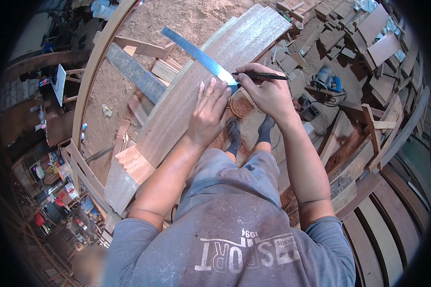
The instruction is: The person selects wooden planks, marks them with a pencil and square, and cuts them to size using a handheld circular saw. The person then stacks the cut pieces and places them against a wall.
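My left hand (pixel 208 111) lies with its fingers stretched out on a long, pale wooden board (pixel 170 112), its fingertips pressing near the end of a metal square (pixel 195 52). The shiny blade crosses the board diagonally, and the square's dark blue stock (pixel 233 88) sits at the board's near edge. The left thumb is hidden. My right hand (pixel 267 92) is closed around a black pen (pixel 268 76), held almost level, its tip pointing left beside the blade's near end. The board slants from lower left to upper right.
Under and beside the board lie a grey plank (pixel 134 71) and wood offcuts (pixel 165 71). A blue power tool (pixel 326 80) with a cord rests on the right among scraps. Curved wooden pieces (pixel 84 95) rise at the left. Sawdust covers the ground around my feet (pixel 233 134).
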Motion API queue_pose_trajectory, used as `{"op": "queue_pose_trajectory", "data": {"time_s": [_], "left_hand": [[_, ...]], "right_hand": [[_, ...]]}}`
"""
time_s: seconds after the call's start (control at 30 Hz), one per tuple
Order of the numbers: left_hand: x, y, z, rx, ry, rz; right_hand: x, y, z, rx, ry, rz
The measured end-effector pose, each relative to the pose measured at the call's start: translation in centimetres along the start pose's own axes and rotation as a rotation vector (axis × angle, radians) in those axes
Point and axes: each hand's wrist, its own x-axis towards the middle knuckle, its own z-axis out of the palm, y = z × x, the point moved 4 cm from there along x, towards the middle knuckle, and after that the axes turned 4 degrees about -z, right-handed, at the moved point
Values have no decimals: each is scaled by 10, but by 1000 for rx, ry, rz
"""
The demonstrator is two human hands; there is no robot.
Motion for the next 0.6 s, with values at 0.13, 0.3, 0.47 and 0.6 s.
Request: {"op": "queue_pose_trajectory", "data": {"time_s": [0.13, 0.3, 0.47, 0.6], "left_hand": [[-2, -1, 0, -4, 7, 2], [-3, -2, 0, -4, 13, 17], [-9, -9, 1, -1, 45, 30], [-11, 23, -8, -388, 140, -74]], "right_hand": [[3, -6, 4, -39, -24, -38], [3, -20, -9, -306, -175, -154], [-28, -33, -28, -251, -108, -236], [-85, -3, -13, 1, -122, 0]]}}
